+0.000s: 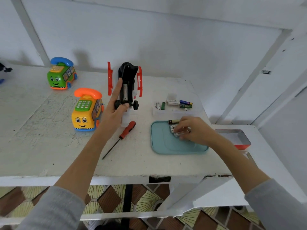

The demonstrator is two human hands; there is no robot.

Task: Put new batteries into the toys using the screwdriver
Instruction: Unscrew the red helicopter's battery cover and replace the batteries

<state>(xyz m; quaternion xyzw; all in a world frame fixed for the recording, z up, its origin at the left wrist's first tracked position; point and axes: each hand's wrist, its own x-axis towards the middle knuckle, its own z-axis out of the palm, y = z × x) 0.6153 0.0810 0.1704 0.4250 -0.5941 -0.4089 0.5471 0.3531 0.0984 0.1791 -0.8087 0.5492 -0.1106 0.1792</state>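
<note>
The left hand (116, 105) grips an upturned black-and-red toy vehicle (127, 83) at the centre of the desk (41, 146), thumb curled around the near axle and forefinger laid straight up the chassis. The open battery bay faces upward; one cell appears already seated in it, its long axis running twelve to six, though the view is too soft to confirm a second slot.

The right hand (194, 130) rests on the teal tray (174, 146) at four o'clock from the toy. Its fingers are curled over a cluster of silver batteries (173, 128) and appear to be pinching one. The cells lie with their long axes running roughly nine to three, crosswise to the bay. A dark battery (173, 121) lies at the tray's far rim.

Assessment: the step in hand is selection of a fresh cell. The toy lies at ten o'clock from the right hand, near but apart. The coming move requires a quarter turn of the cell to match the bay. The right hand is nearer the cells; the left is occupied in steadying the toy.

The screwdriver (123, 135) lies untouched between toy and tray, red handle toward one o'clock, tip toward seven. Assorted batteries sit in a clear container (172, 103) at twelve o'clock from the tray. A yellow telephone bus (86, 112) and a green telephone bus (61, 75) stand to the left, unopened.
</note>
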